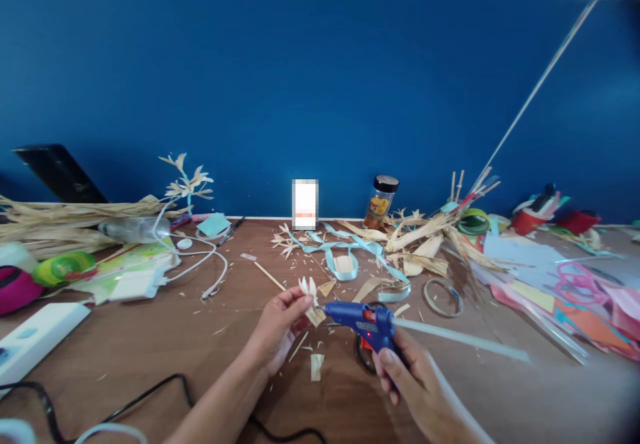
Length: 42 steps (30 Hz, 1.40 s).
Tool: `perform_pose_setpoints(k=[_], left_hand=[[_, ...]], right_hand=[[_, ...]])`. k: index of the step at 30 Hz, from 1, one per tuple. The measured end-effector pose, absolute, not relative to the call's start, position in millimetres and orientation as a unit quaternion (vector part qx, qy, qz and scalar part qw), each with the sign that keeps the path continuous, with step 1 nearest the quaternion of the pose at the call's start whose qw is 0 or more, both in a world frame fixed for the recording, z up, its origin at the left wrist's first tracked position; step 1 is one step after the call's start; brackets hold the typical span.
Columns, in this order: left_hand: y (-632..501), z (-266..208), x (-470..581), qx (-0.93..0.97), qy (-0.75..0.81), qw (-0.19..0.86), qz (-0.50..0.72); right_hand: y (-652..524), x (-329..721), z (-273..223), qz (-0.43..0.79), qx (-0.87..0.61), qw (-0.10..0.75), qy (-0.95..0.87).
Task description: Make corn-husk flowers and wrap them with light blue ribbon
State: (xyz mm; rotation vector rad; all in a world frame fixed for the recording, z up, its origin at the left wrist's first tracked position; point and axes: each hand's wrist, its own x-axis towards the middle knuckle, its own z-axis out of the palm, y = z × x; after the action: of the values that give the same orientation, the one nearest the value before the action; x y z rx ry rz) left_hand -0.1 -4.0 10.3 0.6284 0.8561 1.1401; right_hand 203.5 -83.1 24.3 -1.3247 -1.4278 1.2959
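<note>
Between the thumb and fingers of my left hand (284,321) is a small corn husk flower (313,304) with pale pointed petals. My right hand (407,371) grips a blue hot glue gun (363,317) by its handle, and a long glue stick (465,339) juts out of its back. The gun's nozzle is close to or touching the base of the flower; I cannot tell which. Below the gun, partly hidden, lie scissors (367,356) with dark handles. A cut piece of husk (317,367) rests on the table under my hands.
Light blue ribbon (345,272) and husk scraps spread ahead. A lidded jar (381,203) stands by the blue partition (320,84). Husk strips (425,247) and coloured paper (525,261) are at right; a power strip (43,337), white cable (216,267) and plastic bottle (135,229) at left.
</note>
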Motion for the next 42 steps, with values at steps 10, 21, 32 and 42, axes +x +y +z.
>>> perform_pose_setpoints(k=[10, 21, 32, 42], left_hand=[[-2.2, 7.1, -2.7, 0.277, 0.386, 0.710, 0.521], [-0.8, 8.0, -3.0, 0.264, 0.395, 0.704, 0.528], [-1.9, 8.3, -3.6, 0.235, 0.393, 0.709, 0.536], [-1.4, 6.4, -4.5, 0.229, 0.391, 0.718, 0.528]], right_hand=[[-88.5, 204.8, 27.4, 0.492, -0.543, 0.382, -0.563], [-89.5, 205.5, 27.0, 0.504, -0.526, 0.380, -0.569], [-90.6, 203.9, 26.0, 0.487, -0.537, 0.381, -0.574], [-91.3, 206.0, 26.3, 0.508, -0.543, 0.390, -0.543]])
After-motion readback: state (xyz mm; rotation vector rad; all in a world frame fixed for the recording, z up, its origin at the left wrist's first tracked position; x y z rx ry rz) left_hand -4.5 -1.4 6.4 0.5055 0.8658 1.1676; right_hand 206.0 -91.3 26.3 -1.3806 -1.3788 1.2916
